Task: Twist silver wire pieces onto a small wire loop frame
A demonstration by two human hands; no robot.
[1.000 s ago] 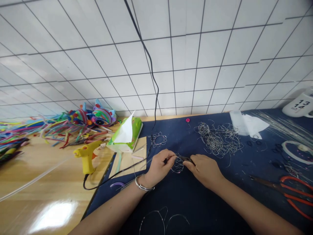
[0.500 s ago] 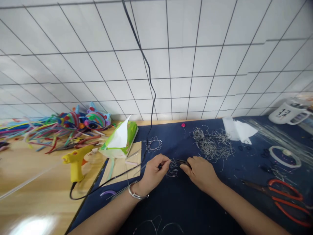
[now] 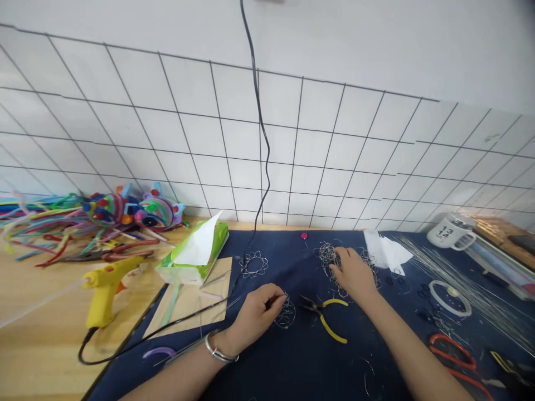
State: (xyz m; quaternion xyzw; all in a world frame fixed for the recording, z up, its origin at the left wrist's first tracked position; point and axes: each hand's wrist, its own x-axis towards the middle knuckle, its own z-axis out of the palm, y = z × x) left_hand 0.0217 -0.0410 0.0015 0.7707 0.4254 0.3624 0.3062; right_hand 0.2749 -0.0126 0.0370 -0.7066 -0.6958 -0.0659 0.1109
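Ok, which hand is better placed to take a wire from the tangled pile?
Right hand, most likely: its fingers are at the tangled wire pile. The left hand is farther away, across the yellow-handled pliers, and seems to pinch a round wire piece.

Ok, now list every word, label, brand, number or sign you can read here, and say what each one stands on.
"13", with "14" beneath it: on the white mug.
Too small to read: the fine print under those numbers on the mug.
Too blurred to read: any print on the green tissue pack.
No other text is readable.
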